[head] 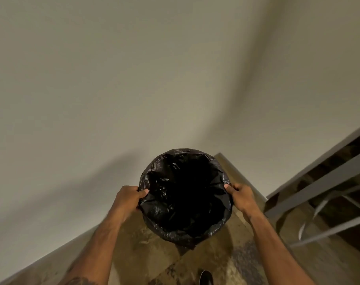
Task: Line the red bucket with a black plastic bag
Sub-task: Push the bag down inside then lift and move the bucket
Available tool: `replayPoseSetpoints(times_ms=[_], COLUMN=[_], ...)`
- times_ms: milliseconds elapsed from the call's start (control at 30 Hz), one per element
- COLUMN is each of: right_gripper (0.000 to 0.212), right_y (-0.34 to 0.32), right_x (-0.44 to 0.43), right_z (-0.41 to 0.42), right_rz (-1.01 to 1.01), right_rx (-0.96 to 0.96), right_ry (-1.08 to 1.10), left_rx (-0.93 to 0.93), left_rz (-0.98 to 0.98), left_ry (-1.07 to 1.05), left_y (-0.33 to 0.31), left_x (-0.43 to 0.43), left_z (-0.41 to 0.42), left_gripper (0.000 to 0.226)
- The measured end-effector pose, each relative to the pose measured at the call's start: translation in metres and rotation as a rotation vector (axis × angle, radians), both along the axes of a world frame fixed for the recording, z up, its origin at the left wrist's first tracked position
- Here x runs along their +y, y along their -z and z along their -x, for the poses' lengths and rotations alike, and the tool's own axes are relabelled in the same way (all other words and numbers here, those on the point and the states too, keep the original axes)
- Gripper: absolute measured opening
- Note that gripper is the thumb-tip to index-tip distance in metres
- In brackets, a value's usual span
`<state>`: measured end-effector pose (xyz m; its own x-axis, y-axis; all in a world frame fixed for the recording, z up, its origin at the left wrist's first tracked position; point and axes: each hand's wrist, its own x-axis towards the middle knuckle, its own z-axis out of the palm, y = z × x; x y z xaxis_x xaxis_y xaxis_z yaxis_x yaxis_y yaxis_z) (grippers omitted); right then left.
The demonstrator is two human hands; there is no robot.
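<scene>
Shoe (206,277) nr; both hands (128,197) (239,195) grip bag (166,210) rim.

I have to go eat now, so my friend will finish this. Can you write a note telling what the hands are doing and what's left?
Left hand: gripping the black bag at the rim's left side, thumb hooked inside.
Right hand: gripping the bag at the right side the same way.
The bag is open and folded over the whole rim; no red of the bucket shows. It stands on the floor in a wall corner.
Done: bag in, mouth spread around the rim.
Left: probably just snug the edge down and let go.
</scene>
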<state>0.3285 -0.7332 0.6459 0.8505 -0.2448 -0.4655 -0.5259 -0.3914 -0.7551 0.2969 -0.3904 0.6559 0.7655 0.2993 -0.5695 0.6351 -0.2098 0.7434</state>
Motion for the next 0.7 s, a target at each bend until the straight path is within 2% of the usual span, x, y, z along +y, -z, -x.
replayPoseSetpoints(times_ms=[333, 467, 567, 700], right_gripper=[0.025, 0.03, 0.035, 0.028], right_y=[0.059, 0.1, 0.141, 0.187], right_x=[-0.091, -0.109, -0.123, -0.136], right_z=[-0.08, -0.111, -0.135, -0.154], right_rz=[-0.031, -0.053, -0.036, -0.017], right_rx=[0.003, 0.009, 0.012, 0.027], right_ry=[0.06, 0.1, 0.123, 0.11], left_rx=[0.045, 0.06, 0.085, 0.046], left_rz=[0.069, 0.089, 0.128, 0.1], left_ry=[0.097, 0.121, 0.162, 0.145], left_y=[0.063, 0.105, 0.148, 0.202], left_x=[-0.092, -0.111, -0.121, -0.133], left_z=[-0.098, -0.135, -0.163, -0.184], left_gripper=[0.03, 0.032, 0.027, 0.015])
